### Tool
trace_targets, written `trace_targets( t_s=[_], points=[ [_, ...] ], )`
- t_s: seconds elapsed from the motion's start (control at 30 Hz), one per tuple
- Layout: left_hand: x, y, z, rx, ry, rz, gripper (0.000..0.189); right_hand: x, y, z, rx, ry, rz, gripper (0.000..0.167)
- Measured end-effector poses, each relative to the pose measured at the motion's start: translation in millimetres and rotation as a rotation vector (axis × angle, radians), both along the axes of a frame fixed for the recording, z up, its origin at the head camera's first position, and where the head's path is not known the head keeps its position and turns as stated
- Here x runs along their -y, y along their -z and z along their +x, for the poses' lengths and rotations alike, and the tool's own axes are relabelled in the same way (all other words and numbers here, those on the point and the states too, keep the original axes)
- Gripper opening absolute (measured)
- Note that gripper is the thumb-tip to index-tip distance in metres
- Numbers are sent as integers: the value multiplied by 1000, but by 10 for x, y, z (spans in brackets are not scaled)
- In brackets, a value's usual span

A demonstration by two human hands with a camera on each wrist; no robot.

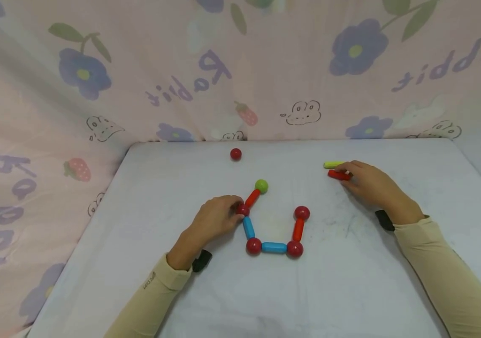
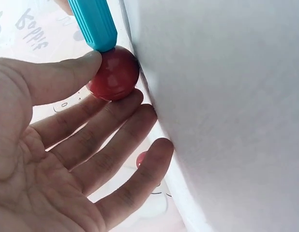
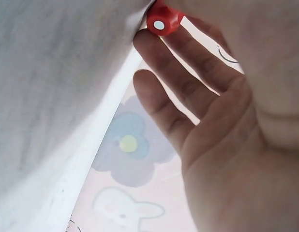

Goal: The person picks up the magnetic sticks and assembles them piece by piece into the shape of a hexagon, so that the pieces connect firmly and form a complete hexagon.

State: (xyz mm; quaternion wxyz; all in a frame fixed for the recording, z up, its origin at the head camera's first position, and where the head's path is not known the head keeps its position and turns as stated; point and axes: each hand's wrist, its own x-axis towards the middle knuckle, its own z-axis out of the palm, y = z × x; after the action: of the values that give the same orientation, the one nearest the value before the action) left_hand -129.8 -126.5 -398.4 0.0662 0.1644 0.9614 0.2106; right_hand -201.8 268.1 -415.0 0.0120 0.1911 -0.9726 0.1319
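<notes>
My left hand point(image 1: 216, 217) pinches a red ball point(image 2: 115, 76) between thumb and fingers. From that ball, a red rod point(image 1: 252, 198) leads to a green ball point(image 1: 261, 186) and a blue rod point(image 1: 248, 227) to another red ball point(image 1: 254, 246). A second blue rod point(image 1: 274, 248) joins a corner red ball point(image 1: 294, 249). There an upright red rod point(image 1: 298, 230) ends in a red ball point(image 1: 302, 213). Farther right, my right hand point(image 1: 369, 184) holds a loose red rod point(image 1: 338, 175); its end shows a pale round spot in the right wrist view, the thumb's grip partly hidden.
A yellow-green rod point(image 1: 332, 165) lies just behind the held red rod. One loose red ball point(image 1: 236, 154) sits near the back edge of the white table point(image 1: 333, 291). Behind the table hangs a patterned curtain point(image 1: 274, 70).
</notes>
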Motion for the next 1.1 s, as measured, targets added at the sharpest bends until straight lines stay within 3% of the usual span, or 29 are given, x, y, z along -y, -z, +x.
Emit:
trace_targets(
  t_s=[0.27, 0.53, 0.63, 0.77, 1.1],
  points=[
    [32, -2, -25, 5, 60, 15, 42, -9, 0, 3, 3, 20, -1, 40],
    [88, -18, -34, 34, 297, 60, 32, -19, 6, -14, -1, 9, -7, 41],
    [86, -11, -36, 23, 343, 62, 26, -17, -2, -9, -4, 4, -13, 40],
    [80, 11, -37, 22, 310, 34, 25, -8, -12, -19, 3, 4, -11, 41],
    [86, 36, -20, 5, 152, 2, 27, -9, -8, -33, 12, 2, -14, 42]
  ],
)
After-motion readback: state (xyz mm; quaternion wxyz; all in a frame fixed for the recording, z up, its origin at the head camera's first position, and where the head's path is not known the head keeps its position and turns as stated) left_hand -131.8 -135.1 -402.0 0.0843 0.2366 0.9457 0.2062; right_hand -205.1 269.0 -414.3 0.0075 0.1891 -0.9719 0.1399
